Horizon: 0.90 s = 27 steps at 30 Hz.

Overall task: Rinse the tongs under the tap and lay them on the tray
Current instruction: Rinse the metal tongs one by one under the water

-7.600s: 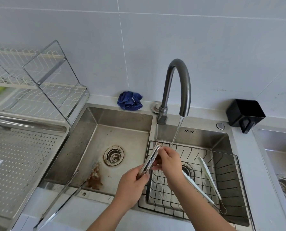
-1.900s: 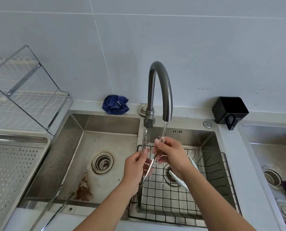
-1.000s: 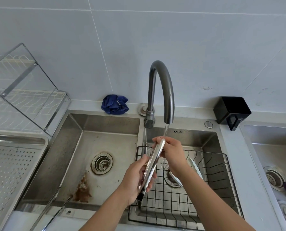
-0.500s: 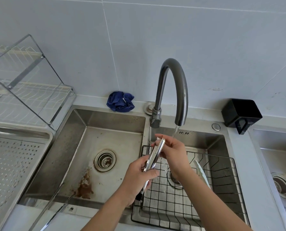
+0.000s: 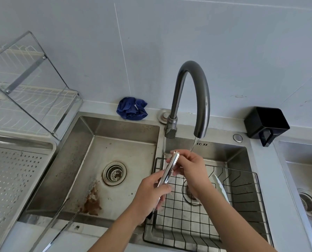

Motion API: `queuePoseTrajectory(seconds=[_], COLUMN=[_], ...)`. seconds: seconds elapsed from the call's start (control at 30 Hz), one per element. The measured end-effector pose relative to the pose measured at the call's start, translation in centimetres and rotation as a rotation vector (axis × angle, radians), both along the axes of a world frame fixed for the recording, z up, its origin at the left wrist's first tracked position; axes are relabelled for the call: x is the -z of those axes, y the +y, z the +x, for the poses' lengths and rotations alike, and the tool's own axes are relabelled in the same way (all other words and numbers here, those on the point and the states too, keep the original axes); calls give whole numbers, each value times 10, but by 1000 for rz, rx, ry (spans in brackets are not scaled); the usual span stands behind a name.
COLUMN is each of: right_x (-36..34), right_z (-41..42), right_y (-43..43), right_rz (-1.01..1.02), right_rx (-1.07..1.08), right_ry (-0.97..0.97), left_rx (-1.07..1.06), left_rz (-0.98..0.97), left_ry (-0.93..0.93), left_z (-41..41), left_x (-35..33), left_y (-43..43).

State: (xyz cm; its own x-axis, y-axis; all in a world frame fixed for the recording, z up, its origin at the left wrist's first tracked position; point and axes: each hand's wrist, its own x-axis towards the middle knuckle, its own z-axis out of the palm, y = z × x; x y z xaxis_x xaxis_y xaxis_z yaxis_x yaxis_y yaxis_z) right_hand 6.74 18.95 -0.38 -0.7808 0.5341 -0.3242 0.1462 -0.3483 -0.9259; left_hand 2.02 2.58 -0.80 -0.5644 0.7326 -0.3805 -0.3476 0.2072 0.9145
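Both hands held the steel tongs [image 5: 169, 168] above the double sink [image 5: 126, 128], over the wall that divides its two basins and at the rear left corner of the black wire basket [image 5: 242, 206] which sat in the right basin. The left hand [image 5: 149, 195] gripped the lower, handle end with its fingers curled round it. The right hand [image 5: 189, 171] pinched the upper part just below the scalloped tips, which pointed up and away from the person. The two arms of the tongs were pressed together. The tap [image 5: 191, 84] was running, and its thin stream of water [image 5: 193, 145] met the fingers of the right hand just beside the tips; I cannot tell if it touched the metal itself. The perforated tray [image 5: 15, 179] lay at the left end of the counter, well apart from the tongs, with a wire dish rack [image 5: 33, 99] behind it. A white utensil [image 5: 219, 186] lay in the basket, partly hidden by the right forearm. A long thin metal utensil [image 5: 60, 220] rested across the front rim of the left basin. A crumpled blue cloth [image 5: 131, 110] sat at the rear edge of the counter, left of the tap, and a black holder [image 5: 266, 122] stood at the same edge on the right.
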Motion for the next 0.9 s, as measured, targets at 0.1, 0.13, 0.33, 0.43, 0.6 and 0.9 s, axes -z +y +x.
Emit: queuePoseTrajectory(seconds=[0.1, 0.13, 0.33, 0.43, 0.6, 0.9], right_x=[4, 5, 6, 3, -1, -4], right_z=[1, 1, 6, 5, 10, 11], right_y=[2, 2, 2, -1, -1, 8], right_rz=[-65, -93, -185, -276, -463, -563], right_rx=[12, 13, -5, 14, -26, -33], right_ry=[40, 55, 125, 116, 142, 229], left_rx=[-35, -69, -199, -187, -216, -1], left_rz=[23, 20, 68, 54, 50, 141], left_ry=[-123, -171, -257, -292, -435, -670], left_z=[-2, -3, -5, -2, 3, 0], left_x=[1, 1, 10, 10, 11, 13], left_y=[0, 1, 6, 10, 14, 23])
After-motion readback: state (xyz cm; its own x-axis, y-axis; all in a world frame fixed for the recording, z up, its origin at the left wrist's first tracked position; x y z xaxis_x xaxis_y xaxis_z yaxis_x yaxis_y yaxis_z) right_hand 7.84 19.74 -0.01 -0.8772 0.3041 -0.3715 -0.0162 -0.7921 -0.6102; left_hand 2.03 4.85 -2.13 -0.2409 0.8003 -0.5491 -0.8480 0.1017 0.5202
